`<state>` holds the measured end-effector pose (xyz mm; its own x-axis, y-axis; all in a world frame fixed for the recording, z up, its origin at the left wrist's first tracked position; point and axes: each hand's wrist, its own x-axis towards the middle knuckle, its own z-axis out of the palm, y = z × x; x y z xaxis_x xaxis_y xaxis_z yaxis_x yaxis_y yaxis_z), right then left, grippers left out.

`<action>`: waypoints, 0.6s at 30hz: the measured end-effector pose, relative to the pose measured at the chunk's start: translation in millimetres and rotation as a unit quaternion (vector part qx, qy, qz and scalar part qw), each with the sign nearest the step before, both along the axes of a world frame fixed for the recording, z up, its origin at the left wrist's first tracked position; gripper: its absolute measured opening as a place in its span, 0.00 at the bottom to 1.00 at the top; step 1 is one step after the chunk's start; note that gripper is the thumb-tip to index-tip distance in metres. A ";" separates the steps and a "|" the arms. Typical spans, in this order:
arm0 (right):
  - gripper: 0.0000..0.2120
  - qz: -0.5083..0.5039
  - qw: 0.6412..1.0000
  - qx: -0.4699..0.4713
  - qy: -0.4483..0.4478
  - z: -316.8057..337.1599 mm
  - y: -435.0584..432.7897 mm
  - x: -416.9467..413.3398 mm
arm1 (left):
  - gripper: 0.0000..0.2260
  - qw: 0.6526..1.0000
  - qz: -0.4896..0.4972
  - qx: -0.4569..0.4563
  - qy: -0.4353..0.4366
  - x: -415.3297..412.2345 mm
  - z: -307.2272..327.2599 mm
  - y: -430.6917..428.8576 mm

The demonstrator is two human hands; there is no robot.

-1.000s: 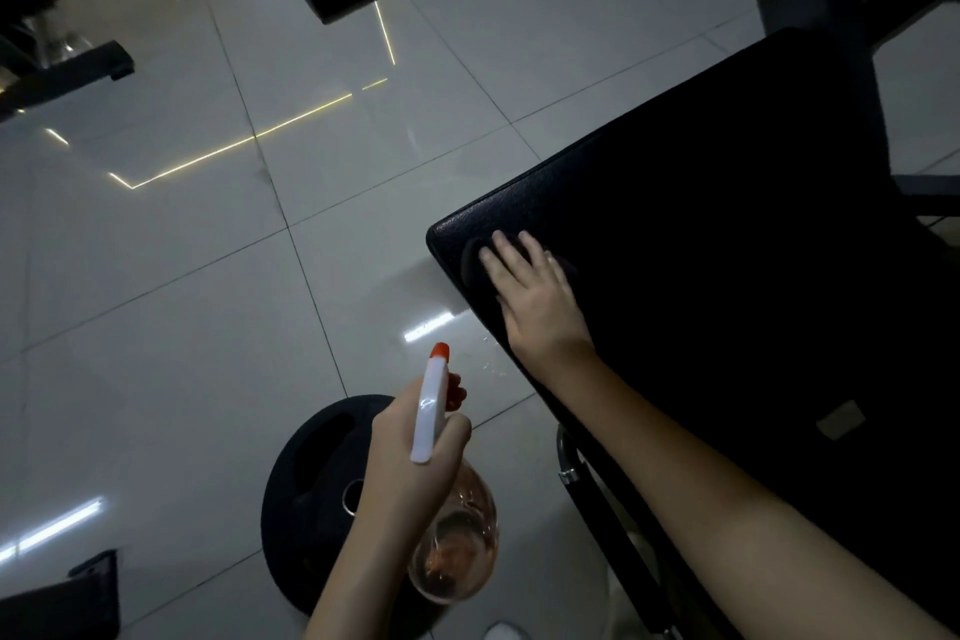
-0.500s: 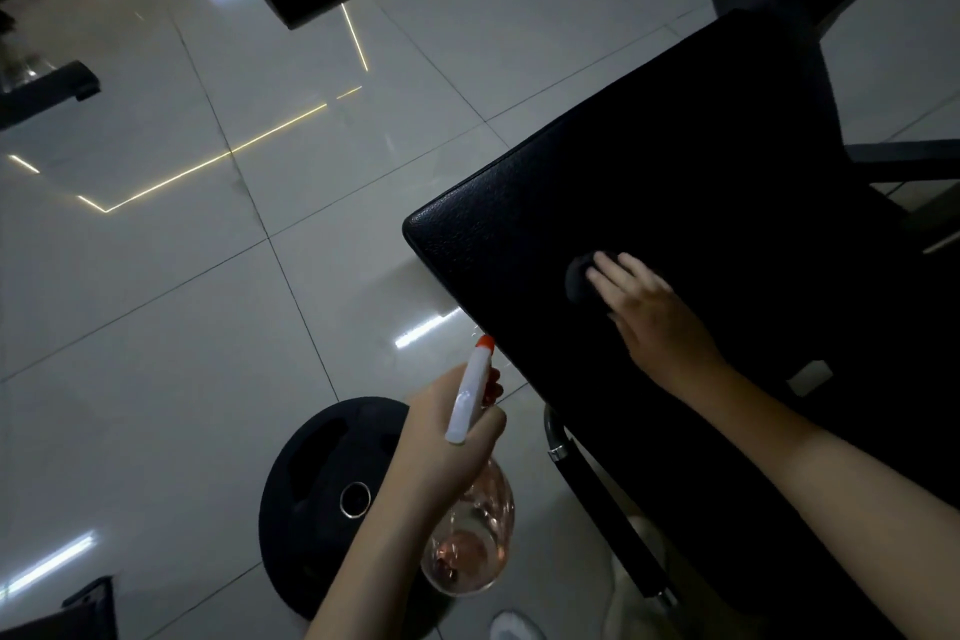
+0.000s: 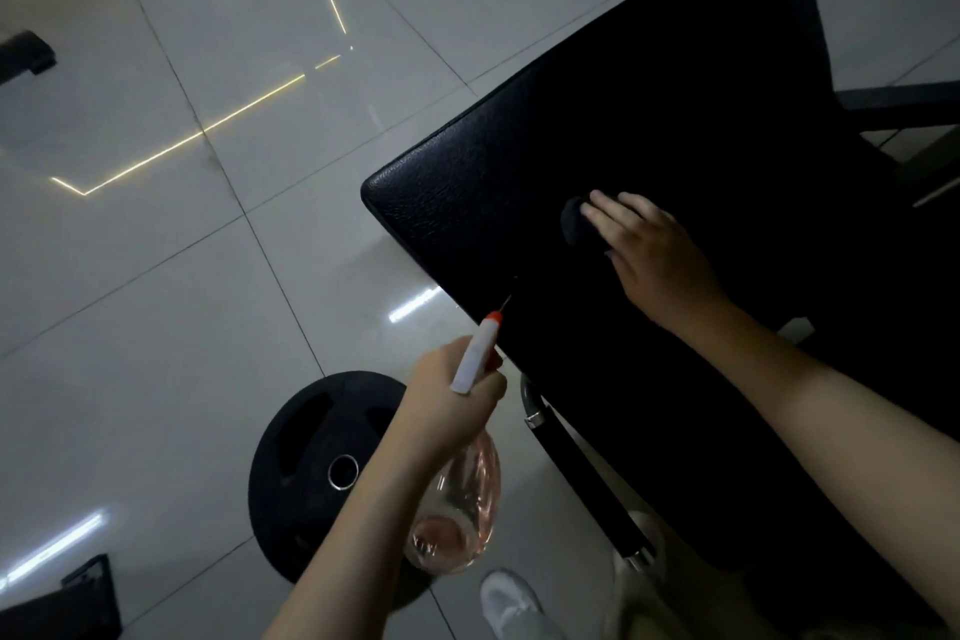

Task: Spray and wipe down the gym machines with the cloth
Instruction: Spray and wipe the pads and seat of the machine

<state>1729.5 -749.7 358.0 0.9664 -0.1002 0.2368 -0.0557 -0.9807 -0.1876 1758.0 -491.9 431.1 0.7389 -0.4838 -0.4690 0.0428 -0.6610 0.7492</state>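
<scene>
While in left hand, pinkish-liquid spray bottle

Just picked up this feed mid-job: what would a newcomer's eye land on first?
The big black pad fills the right side, with the right hand pressing a dark cloth flat on it. Lower centre, the left hand grips a bottle, its orange nozzle aimed at the pad's edge. A weight plate lies on the floor beside it.

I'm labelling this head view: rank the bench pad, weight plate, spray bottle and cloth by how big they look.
Largest first:
bench pad
weight plate
spray bottle, though nearer the camera
cloth, mostly hidden under the right hand
</scene>
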 end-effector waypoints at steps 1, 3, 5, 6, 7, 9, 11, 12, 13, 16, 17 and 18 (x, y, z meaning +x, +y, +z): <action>0.24 -0.003 1.000 0.014 0.005 1.1 0.8 0.2 | 0.09 1.000 -0.004 0.001 0.004 -1.0 -2.2 -0.8; 0.24 -0.004 0.999 0.043 0.016 2.5 1.2 1.0 | 0.10 1.000 -0.008 -0.002 0.014 -3.2 -5.2 -2.5; 0.25 0.004 0.998 0.059 0.028 5.1 -1.1 1.7 | 0.09 1.000 -0.020 0.002 0.014 -5.6 -5.7 -4.1; 0.25 0.010 0.997 0.063 0.034 6.7 -3.1 1.7 | 0.11 1.000 -0.022 0.005 0.019 -7.1 -4.0 -5.0; 0.25 0.014 0.997 0.064 0.042 8.5 -4.5 2.2 | 0.12 0.999 -0.022 0.006 0.027 -7.7 -5.0 -4.4; 0.25 0.015 0.996 0.061 0.068 12.0 -6.8 2.5 | 0.11 0.999 -0.030 0.008 0.044 -11.6 -4.9 -6.2; 0.26 0.020 0.994 0.065 0.082 15.8 -8.3 0.6 | 0.09 0.997 -0.064 0.014 0.047 -18.2 -4.8 -9.7; 0.26 0.024 0.994 0.068 0.084 17.7 -9.7 -1.6 | 0.08 0.995 -0.082 0.015 0.049 -22.8 -3.6 -12.1; 0.26 0.027 0.993 0.071 0.090 19.6 -10.9 -2.7 | 0.06 0.993 -0.101 0.013 0.051 -26.1 -5.5 -12.8; 0.26 0.024 0.991 0.078 0.105 21.2 -12.5 -5.4 | 0.05 0.987 -0.144 0.026 0.060 -36.8 -3.8 -17.1; 0.26 0.016 0.991 0.082 0.105 21.1 -11.0 -5.1 | 0.06 0.984 -0.160 0.032 0.065 -38.5 -6.5 -17.6; 0.26 0.009 0.991 0.085 0.104 20.8 -9.5 -4.6 | 0.09 0.981 -0.175 0.039 0.067 -41.3 -5.8 -19.0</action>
<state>1724.9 -759.2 378.8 0.9944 -0.1046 0.0139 -0.0938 -0.9371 -0.3361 1716.7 -510.8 425.3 0.4627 -0.6555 -0.5969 -0.1025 -0.7083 0.6984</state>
